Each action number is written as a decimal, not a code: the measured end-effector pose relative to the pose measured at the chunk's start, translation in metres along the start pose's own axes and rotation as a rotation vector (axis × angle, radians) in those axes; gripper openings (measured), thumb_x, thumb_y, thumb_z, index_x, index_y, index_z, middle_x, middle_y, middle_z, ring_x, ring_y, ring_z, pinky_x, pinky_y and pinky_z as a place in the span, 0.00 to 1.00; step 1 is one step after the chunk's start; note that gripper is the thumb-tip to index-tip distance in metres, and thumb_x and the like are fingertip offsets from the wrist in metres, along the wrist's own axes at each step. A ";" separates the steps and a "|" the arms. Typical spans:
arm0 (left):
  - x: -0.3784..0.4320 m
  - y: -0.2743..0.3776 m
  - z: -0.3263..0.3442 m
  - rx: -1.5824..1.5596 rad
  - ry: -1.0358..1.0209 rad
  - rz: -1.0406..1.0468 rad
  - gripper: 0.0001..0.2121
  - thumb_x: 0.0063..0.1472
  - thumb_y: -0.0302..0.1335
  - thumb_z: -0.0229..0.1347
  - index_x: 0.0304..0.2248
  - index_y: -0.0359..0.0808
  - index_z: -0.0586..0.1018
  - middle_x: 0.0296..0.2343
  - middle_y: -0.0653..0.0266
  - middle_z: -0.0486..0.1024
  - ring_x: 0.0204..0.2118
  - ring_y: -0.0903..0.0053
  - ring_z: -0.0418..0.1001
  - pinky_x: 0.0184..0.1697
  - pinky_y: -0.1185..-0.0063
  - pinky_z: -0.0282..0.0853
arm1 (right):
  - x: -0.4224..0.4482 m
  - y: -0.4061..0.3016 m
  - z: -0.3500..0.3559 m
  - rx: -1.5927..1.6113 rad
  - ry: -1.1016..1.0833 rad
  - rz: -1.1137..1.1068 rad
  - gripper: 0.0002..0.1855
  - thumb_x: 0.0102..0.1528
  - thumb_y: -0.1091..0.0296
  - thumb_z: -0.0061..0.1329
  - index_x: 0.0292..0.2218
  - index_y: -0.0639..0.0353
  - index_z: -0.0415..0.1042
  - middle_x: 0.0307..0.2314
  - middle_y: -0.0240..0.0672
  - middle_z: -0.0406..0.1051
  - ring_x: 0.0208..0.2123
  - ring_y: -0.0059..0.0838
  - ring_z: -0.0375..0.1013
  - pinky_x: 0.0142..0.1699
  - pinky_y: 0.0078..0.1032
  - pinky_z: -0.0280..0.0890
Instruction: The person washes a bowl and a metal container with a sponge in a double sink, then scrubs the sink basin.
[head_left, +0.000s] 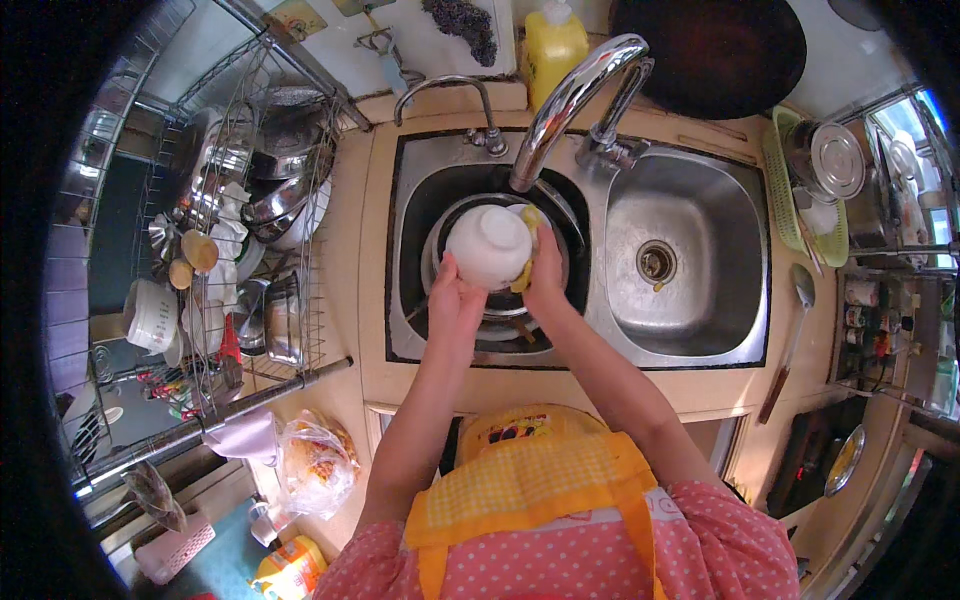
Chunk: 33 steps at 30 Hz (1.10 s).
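Over the left basin of a steel double sink (600, 337), my left hand (454, 296) holds a white bowl (491, 247) by its lower left side. The bowl is tipped so that its foot ring faces up. My right hand (546, 270) presses a yellow sponge or cloth (523, 277) against the bowl's right side; its exact kind is hard to tell. Beneath the bowl, round metal and pale dishes (506, 326) lie in the dark basin, largely hidden by the bowl and hands. The large chrome faucet (551, 112) arches above, its spout end just behind the bowl; no water stream shows.
The right basin (675, 292) has a drain strainer. Behind stand a small faucet (450, 79), a yellow bottle (555, 49) and a dark round pan (712, 52). A wire dish rack (315, 300) is at left. At right are a green basket (787, 187) and a long-handled ladle (787, 337).
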<state>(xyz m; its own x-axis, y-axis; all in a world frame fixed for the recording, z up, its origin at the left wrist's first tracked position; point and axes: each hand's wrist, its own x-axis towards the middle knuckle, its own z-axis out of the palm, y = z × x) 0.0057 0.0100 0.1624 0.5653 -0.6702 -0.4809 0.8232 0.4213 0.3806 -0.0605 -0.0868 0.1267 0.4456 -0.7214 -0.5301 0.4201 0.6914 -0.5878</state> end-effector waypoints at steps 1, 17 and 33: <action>0.003 0.000 0.003 -0.023 0.000 0.030 0.13 0.58 0.26 0.45 0.41 0.29 0.65 0.44 0.59 0.65 0.48 0.71 0.61 0.53 0.69 0.54 | -0.006 0.006 0.001 0.001 -0.003 0.002 0.21 0.56 0.56 0.32 0.46 0.60 0.60 0.41 0.34 0.64 0.43 0.25 0.63 0.48 0.23 0.56; 0.017 0.013 0.020 0.411 0.062 0.103 0.11 0.58 0.25 0.41 0.39 0.30 0.67 0.37 0.59 0.69 0.38 0.75 0.69 0.42 0.80 0.64 | -0.029 -0.027 0.032 -1.431 -0.549 -1.173 0.18 0.51 0.64 0.36 0.44 0.47 0.66 0.47 0.45 0.55 0.51 0.49 0.50 0.55 0.39 0.44; 0.013 0.024 0.015 1.645 -0.480 0.210 0.23 0.50 0.19 0.49 0.47 0.33 0.62 0.35 0.50 0.71 0.39 0.64 0.70 0.40 0.76 0.64 | -0.016 -0.021 0.028 -0.777 -0.137 -0.628 0.17 0.53 0.65 0.37 0.43 0.58 0.65 0.44 0.43 0.59 0.46 0.38 0.58 0.50 0.25 0.53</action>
<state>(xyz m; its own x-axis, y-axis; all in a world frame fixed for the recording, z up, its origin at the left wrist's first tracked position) 0.0318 0.0027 0.1771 0.3308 -0.9268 -0.1778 -0.3423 -0.2934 0.8926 -0.0540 -0.0886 0.1648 0.4283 -0.9017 0.0588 0.0000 -0.0650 -0.9979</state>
